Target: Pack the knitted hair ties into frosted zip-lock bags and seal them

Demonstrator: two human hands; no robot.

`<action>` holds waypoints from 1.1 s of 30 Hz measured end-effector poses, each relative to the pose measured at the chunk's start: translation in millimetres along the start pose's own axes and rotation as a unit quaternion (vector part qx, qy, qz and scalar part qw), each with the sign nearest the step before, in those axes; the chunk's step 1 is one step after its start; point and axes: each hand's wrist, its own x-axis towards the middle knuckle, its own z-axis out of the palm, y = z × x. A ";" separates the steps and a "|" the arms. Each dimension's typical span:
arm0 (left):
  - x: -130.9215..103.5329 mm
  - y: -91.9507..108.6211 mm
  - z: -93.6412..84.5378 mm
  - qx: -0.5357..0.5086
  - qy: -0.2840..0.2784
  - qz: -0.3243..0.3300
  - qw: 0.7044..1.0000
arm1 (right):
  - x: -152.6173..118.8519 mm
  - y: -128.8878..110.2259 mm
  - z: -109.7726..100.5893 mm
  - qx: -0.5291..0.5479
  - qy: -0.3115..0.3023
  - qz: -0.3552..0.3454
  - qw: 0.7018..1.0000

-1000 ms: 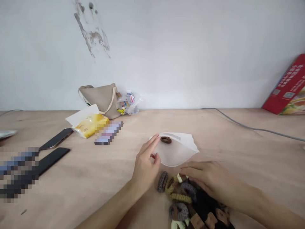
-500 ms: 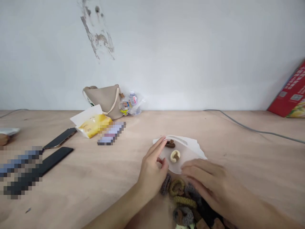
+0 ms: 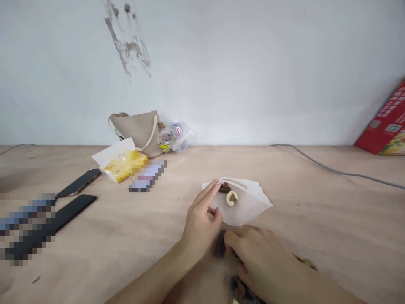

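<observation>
A translucent plastic bag lies on the table with a dark brown hair tie and a cream hair tie in it. My left hand is at the bag's left edge, fingers stretched out and thumb apart. Below the bag, my right hand reaches down over the pile of hair ties, its fingers curled and the fingertips mostly hidden. Beside its index finger lies a grey-brown ribbed hair tie. Darker hair ties show under the palm, partly covered and blurred.
On the left lie a yellow tissue pack, phones and a black flat object. A beige handbag and a plastic bag with a bottle stand by the wall. At right are a grey cable and a red box.
My right hand has left the bag's near edge and moved down and left over the hair ties, covering the olive ones. The cream hair tie sits slightly higher. My left hand has barely moved.
</observation>
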 end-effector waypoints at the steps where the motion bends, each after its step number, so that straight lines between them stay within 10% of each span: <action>1: -0.1 0.4 -0.6 0.001 -0.003 0.002 1.000 | -3.5 1.7 0.1 0.000 0.006 -0.003 1.000; 9: -3.8 7.6 -6.4 -0.011 -0.046 0.042 0.998 | -25.3 24.2 -4.6 -0.024 0.260 -0.078 0.962; 21: 3.7 12.0 -17.8 0.096 -0.120 0.022 0.988 | 3.3 -3.4 4.9 -0.112 0.097 -0.203 0.968; 28: 0.2 9.9 -14.7 0.053 -0.103 0.025 0.993 | -26.4 32.5 -6.8 -0.030 0.292 -0.130 0.947; 33: -2.7 13.2 -10.6 0.056 -0.095 0.033 0.993 | -52.8 55.2 0.6 0.024 0.253 -0.107 0.961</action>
